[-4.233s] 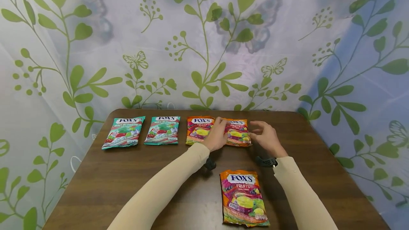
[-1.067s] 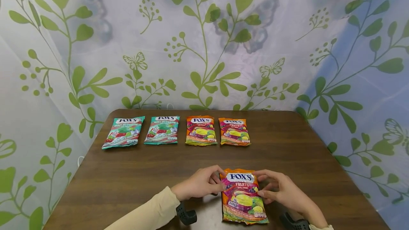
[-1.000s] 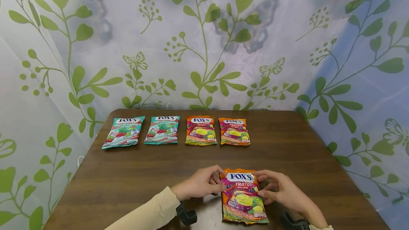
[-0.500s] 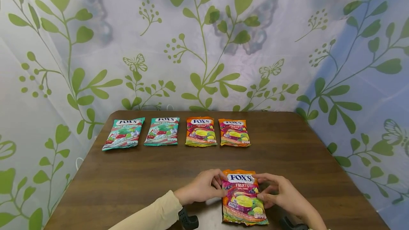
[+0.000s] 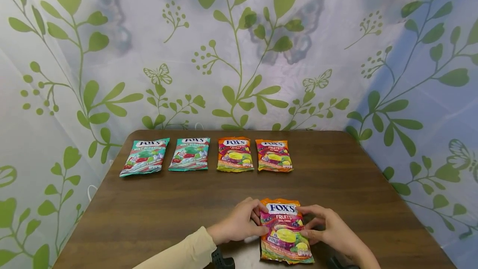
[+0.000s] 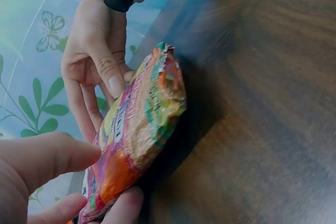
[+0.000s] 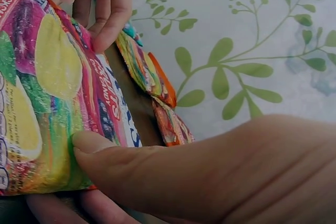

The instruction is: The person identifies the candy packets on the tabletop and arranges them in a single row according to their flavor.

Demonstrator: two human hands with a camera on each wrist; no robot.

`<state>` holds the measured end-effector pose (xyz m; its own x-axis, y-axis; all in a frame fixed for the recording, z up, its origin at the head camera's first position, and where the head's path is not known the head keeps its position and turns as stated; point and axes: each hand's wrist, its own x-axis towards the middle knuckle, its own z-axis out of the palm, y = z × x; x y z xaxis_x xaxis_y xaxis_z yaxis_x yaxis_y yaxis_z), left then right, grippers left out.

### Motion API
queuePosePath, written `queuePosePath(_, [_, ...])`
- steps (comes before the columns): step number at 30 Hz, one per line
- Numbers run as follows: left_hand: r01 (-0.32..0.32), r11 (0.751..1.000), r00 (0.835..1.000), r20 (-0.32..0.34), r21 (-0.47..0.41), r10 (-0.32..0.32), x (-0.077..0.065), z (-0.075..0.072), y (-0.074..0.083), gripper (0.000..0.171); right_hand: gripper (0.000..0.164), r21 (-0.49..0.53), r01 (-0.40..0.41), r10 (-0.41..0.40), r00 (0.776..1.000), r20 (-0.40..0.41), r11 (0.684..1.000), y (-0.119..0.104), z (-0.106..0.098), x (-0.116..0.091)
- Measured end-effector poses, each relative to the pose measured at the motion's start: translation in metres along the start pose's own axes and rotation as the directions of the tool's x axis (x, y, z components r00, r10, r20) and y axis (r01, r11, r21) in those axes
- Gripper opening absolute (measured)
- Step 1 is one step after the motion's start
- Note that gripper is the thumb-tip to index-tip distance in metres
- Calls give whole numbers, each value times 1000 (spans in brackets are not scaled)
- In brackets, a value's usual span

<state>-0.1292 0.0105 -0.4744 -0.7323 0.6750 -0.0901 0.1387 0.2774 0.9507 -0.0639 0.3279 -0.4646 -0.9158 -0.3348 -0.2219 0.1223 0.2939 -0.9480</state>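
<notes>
An orange and purple candy bag [image 5: 285,235], marked FOX'S Fruits, is at the near side of the table, its printed face up. My left hand [image 5: 239,222] pinches its left edge, thumb on the front and fingers partly hidden behind. On the opposite edge, my right hand [image 5: 328,229] grips it with the thumb on the printed face. The left wrist view shows the bag [image 6: 136,119] tilted, with a dark shadow beside it on the tabletop. Fingers of the right hand [image 7: 210,171] reach under the bag [image 7: 58,66] in the right wrist view.
Along the back of the brown table [image 5: 179,202] runs a row of bags: a teal mint bag [image 5: 145,157], another teal mint bag [image 5: 189,155], an orange fruit bag [image 5: 235,155] and a second orange fruit bag [image 5: 274,155]. A leaf-patterned curtain [image 5: 231,53] hangs behind.
Both hands have come back from the rightmost bag in the row to the near candy bag. Over the last second, the left thumb has moved onto its front. The bag's position barely differs.
</notes>
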Motion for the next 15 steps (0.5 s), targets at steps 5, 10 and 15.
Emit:
queuePosePath(5, [-6,1000,1000,-22,-20,6,-1,6,-3,37,63,-1,12,-12,1000,4,1000,1,1,0])
queuePosePath(10, [-7,996,1000,-5,-87,7,-1,9,-6,40,63,-62,59,-60,998,-6,996,3,1,1])
queuePosePath(15, [2,995,1000,-1,-104,-3,-1,9,-7,42,63,-127,89,-91,996,-13,988,6,2,3])
